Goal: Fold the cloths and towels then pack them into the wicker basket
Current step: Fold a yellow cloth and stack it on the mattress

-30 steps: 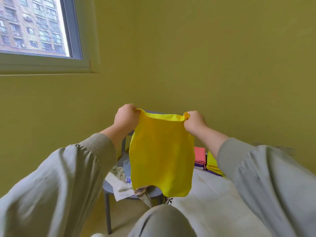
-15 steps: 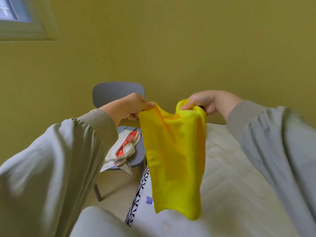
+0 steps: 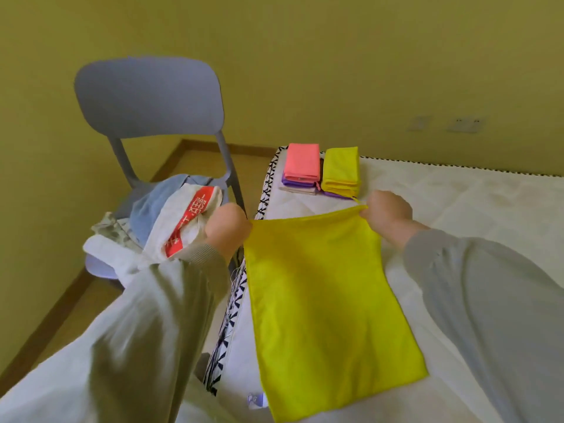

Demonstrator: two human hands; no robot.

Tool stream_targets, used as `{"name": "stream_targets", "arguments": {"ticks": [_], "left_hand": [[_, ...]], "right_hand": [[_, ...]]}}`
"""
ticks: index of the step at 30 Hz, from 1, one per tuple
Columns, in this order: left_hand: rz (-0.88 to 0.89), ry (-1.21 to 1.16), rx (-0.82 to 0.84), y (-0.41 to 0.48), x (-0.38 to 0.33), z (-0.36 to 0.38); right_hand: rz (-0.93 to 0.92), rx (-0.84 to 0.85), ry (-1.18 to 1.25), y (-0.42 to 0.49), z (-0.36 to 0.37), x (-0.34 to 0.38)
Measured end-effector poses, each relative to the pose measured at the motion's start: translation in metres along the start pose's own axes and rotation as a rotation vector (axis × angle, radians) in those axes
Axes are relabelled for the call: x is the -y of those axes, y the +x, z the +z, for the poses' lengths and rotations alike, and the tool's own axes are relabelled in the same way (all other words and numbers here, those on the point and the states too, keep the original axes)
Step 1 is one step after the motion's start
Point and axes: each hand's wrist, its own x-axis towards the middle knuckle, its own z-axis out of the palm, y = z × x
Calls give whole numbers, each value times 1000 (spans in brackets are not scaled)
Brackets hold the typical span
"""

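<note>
My left hand (image 3: 227,228) pinches the far left corner of the yellow cloth (image 3: 329,300), and my right hand (image 3: 387,212) pinches its far right corner; the far edge runs straight between them. Both hands show me their backs, fingers curled onto the fabric. The cloth spreads over the bed (image 3: 457,203) from my hands toward me, its left edge just inside the bed's left side with the black-and-white trim

Beyond my hands, at the bed's far left corner, sit two folded stacks side by side, touching or nearly so. The left one has a pink cloth (image 3: 302,161) on top, a purple cloth (image 3: 297,182) under it and a pale one at the bottom. The right one is a yellow stack (image 3: 341,169) with a purple edge showing beneath

Left of the bed stands a grey chair (image 3: 146,96). On its seat lies a loose heap: a blue cloth (image 3: 152,203), a white towel (image 3: 183,227) with a red stripe, and a patterned piece at the near left, partly hidden by my left sleeve (image 3: 128,331)
</note>
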Motion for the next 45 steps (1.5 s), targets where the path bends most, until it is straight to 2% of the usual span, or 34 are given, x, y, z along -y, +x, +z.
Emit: {"name": "stream_targets", "arguments": {"ticks": [2, 3, 5, 7, 10, 13, 15, 18, 19, 22, 25, 27, 30, 35, 38, 39, 42, 45], "left_hand": [[-78, -167, 3, 17, 9, 28], [-144, -325, 14, 26, 12, 39], [-354, -683, 115, 41, 6, 49], [-453, -924, 192, 51, -2, 54], [-412, -1074, 159, 70, -12, 58], [-237, -1102, 99, 95, -25, 51], [-130, -1091, 123, 109, -35, 45], [56, -895, 206, 103, -41, 43], [117, -792, 213, 95, -42, 49], [290, -387, 242, 70, -22, 92], [409, 98, 271, 54, 12, 134], [474, 244, 215, 37, 33, 150], [503, 201, 132, 16, 54, 158], [484, 89, 129, -4, 70, 155], [454, -61, -32, -13, 78, 141], [380, -119, -76, -17, 79, 135], [150, -138, 33, -24, 81, 124], [54, -97, 323, -34, 79, 118]], "right_hand": [[61, 37, 31, 18, 17, 2], [111, 43, 118, 26, 23, 4], [263, 90, 408, 43, 35, 8], [394, 126, 669, 59, 48, 9], [427, 78, 788, 79, 57, 13], [385, -80, 750, 100, 56, 15], [301, -151, 697, 107, 46, 23], [192, -106, 722, 102, 47, 33], [157, -94, 702, 93, 55, 36], [-35, -59, 444, 53, 98, 48], [-170, 93, 217, -3, 154, 62], [-231, 124, 53, -38, 185, 63], [-221, 65, 1, -51, 195, 58], [-234, 89, -72, -53, 197, 61], [-232, 73, -92, -53, 199, 61], [-229, 63, -90, -53, 200, 60], [-230, 41, -82, -53, 201, 62], [-231, 61, -99, -52, 201, 62]]}}
